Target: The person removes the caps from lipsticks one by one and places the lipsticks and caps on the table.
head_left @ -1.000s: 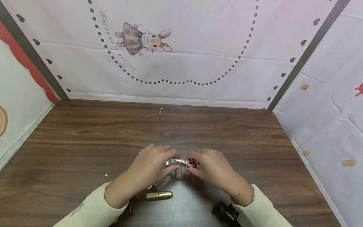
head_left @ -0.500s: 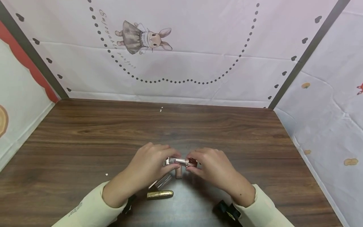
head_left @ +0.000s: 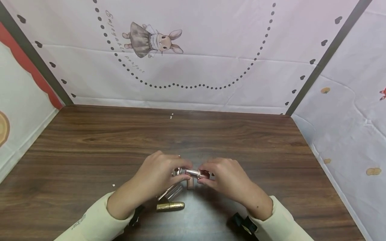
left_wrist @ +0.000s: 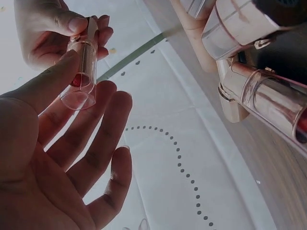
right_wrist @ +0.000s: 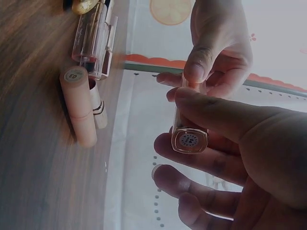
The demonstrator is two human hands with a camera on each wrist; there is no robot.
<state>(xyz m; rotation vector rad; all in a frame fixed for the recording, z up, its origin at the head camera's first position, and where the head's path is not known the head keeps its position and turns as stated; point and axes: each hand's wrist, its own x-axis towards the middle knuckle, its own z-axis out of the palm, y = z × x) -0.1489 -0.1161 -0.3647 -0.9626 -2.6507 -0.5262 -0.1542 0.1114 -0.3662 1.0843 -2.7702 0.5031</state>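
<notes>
In the head view both hands meet over the front middle of the table, with a rose-gold lipstick (head_left: 193, 173) between them. My left hand (head_left: 158, 171) pinches its clear cap end between thumb and fingers. The cap's open-looking rim (left_wrist: 78, 100) points toward the left palm, and red shows inside the clear part. My right hand (head_left: 224, 174) pinches the reddish base, whose round label (right_wrist: 189, 140) faces the right wrist camera. Below the held lipstick lies a pale pink lipstick tube (head_left: 190, 184), marked 03 in the right wrist view.
A gold textured lipstick tube (head_left: 170, 207) lies in front of the left hand, beside clear tubes (head_left: 174, 192). A banded pale lipstick (right_wrist: 98, 106) stands by the pink one. White bits (head_left: 113, 185) dot the wooden table (head_left: 241, 140). Printed cloth (head_left: 211, 43) walls the back and sides.
The held lipstick has tilted slightly between the fingers, its left part a little higher. Both hands keep their pinch and stay nearly in place.
</notes>
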